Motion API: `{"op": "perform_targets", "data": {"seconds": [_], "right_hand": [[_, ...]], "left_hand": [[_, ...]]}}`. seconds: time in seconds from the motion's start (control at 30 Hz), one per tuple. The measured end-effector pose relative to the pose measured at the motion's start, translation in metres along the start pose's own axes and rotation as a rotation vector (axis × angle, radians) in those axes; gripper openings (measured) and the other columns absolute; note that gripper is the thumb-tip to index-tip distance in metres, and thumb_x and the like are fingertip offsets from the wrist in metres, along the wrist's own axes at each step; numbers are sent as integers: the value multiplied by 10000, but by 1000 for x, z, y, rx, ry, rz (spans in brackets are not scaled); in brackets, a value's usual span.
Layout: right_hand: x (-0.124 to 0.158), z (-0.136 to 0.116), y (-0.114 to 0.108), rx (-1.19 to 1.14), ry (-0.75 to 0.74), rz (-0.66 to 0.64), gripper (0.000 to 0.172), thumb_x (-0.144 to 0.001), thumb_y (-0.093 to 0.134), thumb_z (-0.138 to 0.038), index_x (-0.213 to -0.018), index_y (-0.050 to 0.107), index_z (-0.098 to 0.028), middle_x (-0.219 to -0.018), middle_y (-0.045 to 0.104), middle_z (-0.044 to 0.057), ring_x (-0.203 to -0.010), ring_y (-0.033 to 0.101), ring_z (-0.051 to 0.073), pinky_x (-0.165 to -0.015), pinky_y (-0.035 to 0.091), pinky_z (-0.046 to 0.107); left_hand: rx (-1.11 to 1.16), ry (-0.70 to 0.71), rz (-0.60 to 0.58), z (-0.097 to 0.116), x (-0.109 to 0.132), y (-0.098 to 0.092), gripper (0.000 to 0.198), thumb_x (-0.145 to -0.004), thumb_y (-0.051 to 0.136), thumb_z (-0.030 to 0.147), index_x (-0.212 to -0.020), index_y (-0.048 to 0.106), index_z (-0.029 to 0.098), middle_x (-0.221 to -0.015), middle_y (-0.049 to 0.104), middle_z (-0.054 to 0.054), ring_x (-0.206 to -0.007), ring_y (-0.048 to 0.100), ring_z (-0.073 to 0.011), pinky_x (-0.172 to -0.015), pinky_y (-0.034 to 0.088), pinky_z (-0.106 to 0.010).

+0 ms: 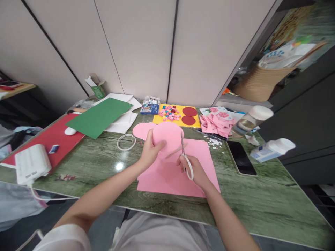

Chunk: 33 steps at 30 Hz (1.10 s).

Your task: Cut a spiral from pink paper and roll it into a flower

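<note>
My left hand [151, 150] pinches a rounded piece of pink paper [169, 132] by its left edge, thumb on top. In my right hand [192, 167] is a pair of scissors [187, 166] with white handles, its blades pointing up at the right edge of that paper. Whether the blades are cutting or only touching it, I cannot tell. Beneath both hands lie pink paper sheets [178, 181]. Pink paper circles [142, 131] rest behind my left hand, partly hidden by the held piece.
Behind are a yellow sheet [164, 122] with small pompoms and dark red circles [188, 120], and pink scraps [217, 124]. A phone [241, 157] and white-capped bottles [272, 149] stand right. Left are a tape roll [126, 142], green sheet [99, 116] and power bank [32, 164].
</note>
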State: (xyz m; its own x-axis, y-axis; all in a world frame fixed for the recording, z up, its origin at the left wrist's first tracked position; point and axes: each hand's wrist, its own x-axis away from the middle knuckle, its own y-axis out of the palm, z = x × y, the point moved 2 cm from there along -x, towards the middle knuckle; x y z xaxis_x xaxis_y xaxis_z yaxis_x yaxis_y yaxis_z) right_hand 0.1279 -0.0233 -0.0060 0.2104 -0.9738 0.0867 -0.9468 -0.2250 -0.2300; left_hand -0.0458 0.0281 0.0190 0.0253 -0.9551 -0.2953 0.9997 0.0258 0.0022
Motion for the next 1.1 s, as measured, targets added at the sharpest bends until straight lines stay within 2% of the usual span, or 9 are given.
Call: {"op": "perform_targets", "data": {"seconds": [0.2, 0.63, 0.87, 1.1], "right_hand": [[0, -1, 0, 13, -4, 1, 473, -848, 411, -549, -647, 563, -149, -543, 497, -8, -529, 488, 116, -510, 357, 232], [1, 2, 0, 39, -16, -15, 428, -851, 433, -514, -672, 585, -155, -547, 511, -7, -542, 496, 122, -519, 363, 231], [1, 1, 1, 31, 14, -21, 449, -846, 432, -528, -656, 585, -151, -522, 498, -11, -514, 480, 115, -502, 354, 230], [1, 0, 1, 16, 4, -8, 470, -839, 416, -562, -658, 570, -156, -531, 492, -12, -526, 490, 122, -511, 363, 238]], "left_hand": [[-21, 3, 46, 1, -1, -2, 412, -698, 630, 247, -1064, 450, 190, -1036, 528, -38, -944, 513, -177, -799, 434, -289], [14, 17, 93, 2, -2, -2, 355, -729, 608, 275, -1043, 467, 192, -1011, 544, -39, -923, 527, -172, -789, 441, -287], [76, 33, 72, 3, 0, -1, 273, -761, 571, 251, -1010, 474, 195, -974, 537, -23, -889, 517, -153, -795, 433, -272], [134, -14, 15, -5, 1, 0, 208, -748, 566, 237, -924, 462, 203, -930, 529, -18, -858, 499, -160, -784, 428, -289]]}}
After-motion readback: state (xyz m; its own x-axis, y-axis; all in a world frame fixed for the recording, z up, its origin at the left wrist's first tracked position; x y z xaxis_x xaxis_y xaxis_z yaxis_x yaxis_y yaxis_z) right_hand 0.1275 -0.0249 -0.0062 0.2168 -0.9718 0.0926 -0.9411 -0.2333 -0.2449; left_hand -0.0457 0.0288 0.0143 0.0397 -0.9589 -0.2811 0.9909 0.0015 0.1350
